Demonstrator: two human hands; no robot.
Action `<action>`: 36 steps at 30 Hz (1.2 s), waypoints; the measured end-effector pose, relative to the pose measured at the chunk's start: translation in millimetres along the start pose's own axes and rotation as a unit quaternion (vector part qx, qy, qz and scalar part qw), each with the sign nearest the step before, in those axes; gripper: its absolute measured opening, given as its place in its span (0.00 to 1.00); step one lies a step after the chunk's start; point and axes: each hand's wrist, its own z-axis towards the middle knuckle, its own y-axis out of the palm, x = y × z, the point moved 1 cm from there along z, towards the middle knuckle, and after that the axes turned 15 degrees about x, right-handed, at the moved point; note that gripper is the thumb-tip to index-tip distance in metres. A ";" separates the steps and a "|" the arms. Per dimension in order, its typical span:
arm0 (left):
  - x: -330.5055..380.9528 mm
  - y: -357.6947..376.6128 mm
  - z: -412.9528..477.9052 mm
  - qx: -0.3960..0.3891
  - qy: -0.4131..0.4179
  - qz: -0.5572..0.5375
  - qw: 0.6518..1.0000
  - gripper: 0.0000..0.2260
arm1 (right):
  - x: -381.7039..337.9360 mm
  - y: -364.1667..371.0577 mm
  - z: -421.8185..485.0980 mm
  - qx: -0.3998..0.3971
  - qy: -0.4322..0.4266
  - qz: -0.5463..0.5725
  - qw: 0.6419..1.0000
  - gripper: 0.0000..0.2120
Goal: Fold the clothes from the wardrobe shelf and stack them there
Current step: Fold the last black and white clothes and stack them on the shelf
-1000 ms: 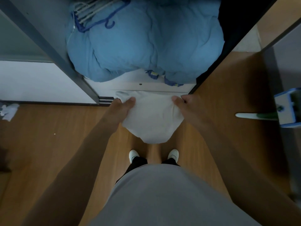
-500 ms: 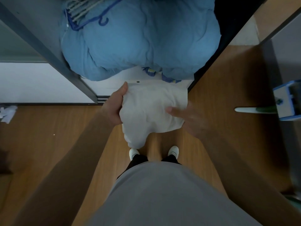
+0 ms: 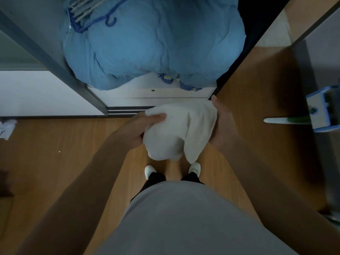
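Garments in hand: one white garment, bunched, held in the air above the floor just in front of the wardrobe shelf, not on it. One loose corner hangs down toward my right shoe.
Hands: two, both on the garment.
Left hand: grips the left side. My thumb lies across the top and the other fingers are curled under the cloth.
Right hand: clasps the right edge, thumb pointing up toward the shelf. Its fingers are hidden behind the cloth, so they are probably wrapped round it.
On the shelf: one big blue duvet. It fills nearly the whole opening and leaves only a narrow bare strip at the front.
Hangers: one bundle lying on the duvet's far left. One blue hook shows plainly, but the pale ones are too bunched to count.
Under the duvet: blue-and-yellow scraps peek out at its front edge. I cannot tell what they are.
Shoes: two, white, side by side below the garment.
Left of the opening: one grey door frame.
On the floor: one crumpled white scrap far left, and one blue-and-white object far right with a white-and-green handle. Both are well apart from the garment.
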 end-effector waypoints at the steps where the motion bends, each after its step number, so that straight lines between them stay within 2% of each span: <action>1: 0.6 3.0 2.1 0.034 -0.029 -0.026 0.999 0.16 | 1.7 -1.8 -1.5 -0.015 0.007 0.008 1.000 0.19; 3: 0.6 8.1 4.7 0.087 -0.089 -0.058 0.990 0.14 | 11.2 -4.6 -3.8 -0.045 0.015 -0.035 0.998 0.20; 5: 0.9 10.0 6.2 0.090 -0.108 -0.078 0.987 0.16 | 23.3 -3.8 -4.5 -0.048 -0.012 -0.124 0.991 0.17; 8: 3.2 2.7 3.1 0.048 -0.063 -0.091 0.993 0.19 | 32.0 1.1 -1.2 0.002 -0.047 -0.179 0.983 0.11; 11: -0.4 -8.8 -4.3 -0.010 -0.009 -0.018 1.000 0.19 | 29.2 7.3 2.8 0.008 -0.051 -0.162 0.986 0.05; 14: -8.7 -14.1 -10.3 0.032 0.056 0.052 0.997 0.15 | 19.9 7.7 5.3 0.009 -0.064 -0.211 0.975 0.04; 16: -11.1 -17.3 -9.1 0.097 0.085 0.067 0.989 0.14 | 11.6 7.5 6.9 0.021 -0.080 -0.290 0.953 0.08; 18: -12.3 -21.0 -5.3 0.174 0.089 0.069 0.978 0.14 | 3.0 8.9 7.8 0.053 -0.122 -0.379 0.916 0.12; 21: -13.6 -22.9 -1.3 0.243 0.098 0.090 0.961 0.10 | -7.7 8.3 12.0 0.117 -0.189 -0.417 0.881 0.20; 23: -13.1 -21.7 -2.3 0.233 0.117 0.094 0.961 0.08 | -12.1 8.2 14.8 0.137 -0.200 -0.387 0.890 0.19; 25: -11.7 -22.3 -1.1 0.218 0.121 0.078 0.965 0.17 | -13.5 8.8 16.9 0.140 -0.186 -0.337 0.912 0.15; 27: -8.4 -25.5 1.0 0.231 0.119 0.063 0.964 0.28 | -15.0 8.4 18.0 0.100 -0.172 -0.317 0.927 0.24; 29: -4.7 -30.2 2.0 0.225 0.125 0.067 0.964 0.27 | -16.2 7.3 17.8 0.015 -0.195 -0.340 0.920 0.31; 32: 2.5 -30.2 0.7 0.185 0.132 0.075 0.971 0.13 | -9.7 6.0 13.2 -0.072 -0.244 -0.447 0.858 0.34; 34: 4.9 -28.0 0.8 0.186 0.112 0.054 0.975 0.12 | -0.7 8.1 13.4 -0.073 -0.273 -0.536 0.796 0.38; 36: 8.5 -26.4 1.5 0.176 0.079 0.022 0.981 0.13 | 9.4 10.2 17.0 -0.052 -0.321 -0.613 0.720 0.36</action>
